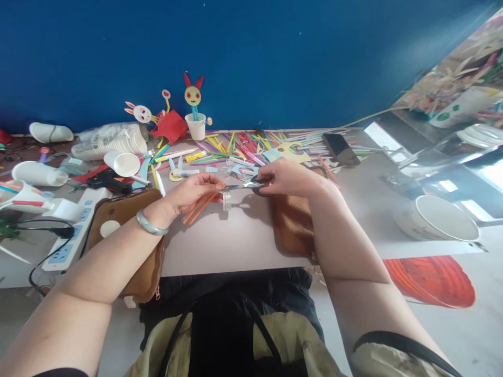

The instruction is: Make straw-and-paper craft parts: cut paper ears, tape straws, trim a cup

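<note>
My left hand (192, 192) is closed on a small bundle of orange straws (201, 206), held slanting over the white table (236, 241). My right hand (285, 178) grips black-handled scissors (251, 185), whose blades point left and reach the upper ends of the straws. A small roll of clear tape (227, 201) stands on the table just below the blades. A jade bangle (151, 224) circles my left wrist.
Several coloured straws and paper scraps (243, 146) cover the far table. Paper cups (121, 163), rabbit-shaped paper crafts (192, 97), a glue gun (108, 180), a power strip (73, 238), a phone (340, 148), brown pouches (293, 225), a bowl (444, 219) and an orange stool (432, 280) surround me.
</note>
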Demonstrator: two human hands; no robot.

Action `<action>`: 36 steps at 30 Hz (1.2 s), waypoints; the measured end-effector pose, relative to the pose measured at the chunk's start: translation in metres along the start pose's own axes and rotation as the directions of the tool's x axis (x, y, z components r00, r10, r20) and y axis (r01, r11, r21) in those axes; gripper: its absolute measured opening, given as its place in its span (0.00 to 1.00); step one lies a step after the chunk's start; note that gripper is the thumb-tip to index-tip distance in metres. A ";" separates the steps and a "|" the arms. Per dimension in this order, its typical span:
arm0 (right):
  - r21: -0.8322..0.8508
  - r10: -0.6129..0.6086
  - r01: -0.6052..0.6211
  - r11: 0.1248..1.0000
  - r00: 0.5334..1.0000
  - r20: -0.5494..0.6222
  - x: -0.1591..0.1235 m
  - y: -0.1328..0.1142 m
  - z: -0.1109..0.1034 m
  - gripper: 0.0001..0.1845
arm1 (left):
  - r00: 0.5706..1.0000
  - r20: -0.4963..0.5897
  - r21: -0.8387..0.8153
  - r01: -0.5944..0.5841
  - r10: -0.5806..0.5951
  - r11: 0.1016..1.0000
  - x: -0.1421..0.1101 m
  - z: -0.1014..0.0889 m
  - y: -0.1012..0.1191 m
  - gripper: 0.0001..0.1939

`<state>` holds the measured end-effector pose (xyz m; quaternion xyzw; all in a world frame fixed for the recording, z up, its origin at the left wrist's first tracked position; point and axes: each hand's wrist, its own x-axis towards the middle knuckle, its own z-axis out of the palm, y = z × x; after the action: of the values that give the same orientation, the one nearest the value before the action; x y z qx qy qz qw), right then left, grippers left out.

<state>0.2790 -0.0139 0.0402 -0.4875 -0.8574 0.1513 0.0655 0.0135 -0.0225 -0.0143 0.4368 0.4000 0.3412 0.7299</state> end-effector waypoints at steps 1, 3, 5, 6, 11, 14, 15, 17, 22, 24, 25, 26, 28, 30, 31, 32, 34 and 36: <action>-0.005 -0.003 0.003 1.000 1.000 0.002 0.000 0.000 0.000 0.06 | 1.000 0.004 0.003 0.002 -0.002 1.000 0.000 0.000 -0.001 0.15; -0.016 -0.007 0.007 1.000 1.000 0.001 0.000 0.000 0.001 0.06 | 1.000 0.006 0.010 0.005 -0.006 1.000 0.001 0.000 -0.002 0.15; -0.037 -0.003 0.004 0.999 1.000 0.003 0.001 -0.001 0.002 0.06 | 1.000 0.008 0.015 0.007 -0.007 1.000 0.001 -0.001 -0.002 0.15; -0.048 -0.001 0.002 0.999 1.000 0.005 0.001 -0.001 0.001 0.07 | 1.000 0.009 0.014 0.007 -0.007 1.000 0.001 -0.001 -0.002 0.15; -0.096 0.001 0.002 0.995 1.000 0.023 0.002 -0.005 0.000 0.09 | 1.000 0.019 -0.010 -0.002 0.002 1.000 0.001 -0.001 -0.002 0.16; -0.104 0.010 -0.006 0.995 0.999 0.031 0.002 -0.007 -0.001 0.09 | 1.000 0.017 -0.017 -0.002 0.002 1.000 0.001 -0.001 -0.002 0.16; -0.104 0.013 -0.009 0.995 0.999 0.031 0.002 -0.008 -0.001 0.09 | 1.000 0.016 -0.018 -0.001 0.001 1.000 0.001 -0.001 -0.002 0.16; -0.105 0.017 -0.014 0.994 0.999 0.030 0.002 -0.008 -0.001 0.09 | 1.000 0.009 -0.017 0.000 0.000 1.000 0.001 -0.001 -0.002 0.15; -0.073 0.052 -0.053 0.996 0.998 -0.018 0.003 0.001 -0.001 0.10 | 0.999 -0.041 -0.008 0.009 -0.009 1.000 0.001 0.000 -0.002 0.14; -0.060 0.095 -0.099 0.993 0.993 -0.065 0.005 0.009 0.001 0.08 | 0.999 -0.052 -0.020 0.001 -0.002 1.000 0.001 0.001 -0.002 0.14; -0.057 0.118 -0.123 0.991 0.989 -0.087 0.007 0.013 0.002 0.07 | 0.999 -0.051 -0.025 -0.004 0.003 1.000 0.002 0.001 -0.002 0.14; -0.056 0.142 -0.149 0.987 0.984 -0.105 0.009 0.016 0.005 0.06 | 0.999 -0.048 -0.029 -0.008 0.006 1.000 0.002 0.001 -0.003 0.14; -0.060 0.188 -0.196 0.979 0.975 -0.118 0.015 0.023 0.012 0.06 | 0.999 -0.037 -0.029 -0.004 0.003 1.000 0.002 0.001 -0.004 0.14; -0.055 0.238 -0.245 0.968 0.964 -0.117 0.021 0.026 0.020 0.10 | 1.000 -0.026 -0.029 0.011 -0.012 1.000 0.002 0.000 -0.006 0.14; -0.043 0.259 -0.266 0.963 0.958 -0.120 0.024 0.027 0.024 0.12 | 1.000 -0.018 -0.029 0.020 -0.021 0.999 0.003 0.000 -0.007 0.14; -0.025 0.275 -0.280 0.960 0.953 -0.124 0.026 0.028 0.028 0.14 | 1.000 -0.011 -0.029 0.026 -0.027 0.999 0.002 -0.001 -0.007 0.14; 0.025 0.277 -0.276 0.961 0.952 -0.128 0.029 0.028 0.033 0.14 | 1.000 -0.002 -0.025 0.030 -0.030 0.999 0.002 -0.001 -0.008 0.13; 0.061 0.253 -0.247 0.967 0.956 -0.149 0.030 0.028 0.036 0.10 | 1.000 -0.005 -0.014 0.027 -0.027 1.000 0.001 0.000 -0.009 0.13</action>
<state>0.2765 0.0179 -0.0040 -0.6009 -0.7778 0.1375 0.1227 0.0158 -0.0247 -0.0225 0.4255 0.4055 0.3353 0.7363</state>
